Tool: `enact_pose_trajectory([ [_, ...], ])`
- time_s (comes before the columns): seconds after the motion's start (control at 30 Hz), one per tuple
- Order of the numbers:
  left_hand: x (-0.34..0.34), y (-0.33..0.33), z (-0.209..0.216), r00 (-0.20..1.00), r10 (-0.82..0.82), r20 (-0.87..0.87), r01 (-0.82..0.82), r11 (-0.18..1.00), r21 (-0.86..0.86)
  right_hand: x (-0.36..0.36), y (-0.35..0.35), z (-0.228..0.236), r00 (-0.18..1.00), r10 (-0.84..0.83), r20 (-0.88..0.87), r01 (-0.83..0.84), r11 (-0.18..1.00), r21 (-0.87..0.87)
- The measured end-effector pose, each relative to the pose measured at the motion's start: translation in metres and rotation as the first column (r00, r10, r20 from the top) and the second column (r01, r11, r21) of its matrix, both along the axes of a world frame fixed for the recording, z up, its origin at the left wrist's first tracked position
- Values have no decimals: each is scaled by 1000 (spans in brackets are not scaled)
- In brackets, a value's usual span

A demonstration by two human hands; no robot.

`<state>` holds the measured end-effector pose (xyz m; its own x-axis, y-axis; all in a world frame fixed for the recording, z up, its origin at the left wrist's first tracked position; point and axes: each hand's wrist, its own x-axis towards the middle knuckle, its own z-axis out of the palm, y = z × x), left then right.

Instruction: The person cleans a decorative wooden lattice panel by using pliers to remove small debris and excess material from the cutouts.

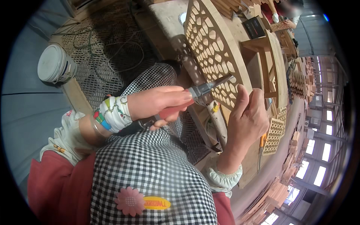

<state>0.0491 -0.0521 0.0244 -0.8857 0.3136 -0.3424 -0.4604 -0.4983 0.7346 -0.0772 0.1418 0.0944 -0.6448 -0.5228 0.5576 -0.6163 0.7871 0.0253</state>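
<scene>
Big wooden lattice panel (213,48) getting worked on with pliers.

The panel leans tilted across the workbench (168,18), probably so its cut-out holes face the person. One right hand (245,120) rests flat against the panel's lower edge, fingers loosely curled, steadying it by the look of it. One left hand (159,103) is wrapped tight around one pair of red-handled pliers (198,93), nose poking into the lattice. A smaller lattice piece (274,135) lies off to the right, and one white bucket (55,64) sits on the floor mesh, well apart.
</scene>
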Motion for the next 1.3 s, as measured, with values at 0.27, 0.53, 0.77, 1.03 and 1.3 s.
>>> enact_pose_trajectory([
  [0.27, -1, -2, -4, 1000, -13, -25, 13, 999, 29, 3, 1, -1, 999, -27, 36, 26, 999, 34],
  [0.53, -4, -2, -12, 997, 7, -78, -8, 1000, -12, -9, 7, -7, 998, -11, 61, 14, 999, -38],
  [0.77, -20, -1, -3, 998, -16, -65, 8, 992, -125, -7, 4, -8, 998, 32, 52, -29, 998, -50],
  [1.03, 13, -13, -9, 993, -5, -119, -59, 847, -528, -20, 11, -5, 998, -8, 69, 14, 996, -86],
  [1.3, -8, -3, -5, 930, -109, -351, -313, 264, -912, -20, 9, -6, 998, -1, 62, 7, 996, -87],
])
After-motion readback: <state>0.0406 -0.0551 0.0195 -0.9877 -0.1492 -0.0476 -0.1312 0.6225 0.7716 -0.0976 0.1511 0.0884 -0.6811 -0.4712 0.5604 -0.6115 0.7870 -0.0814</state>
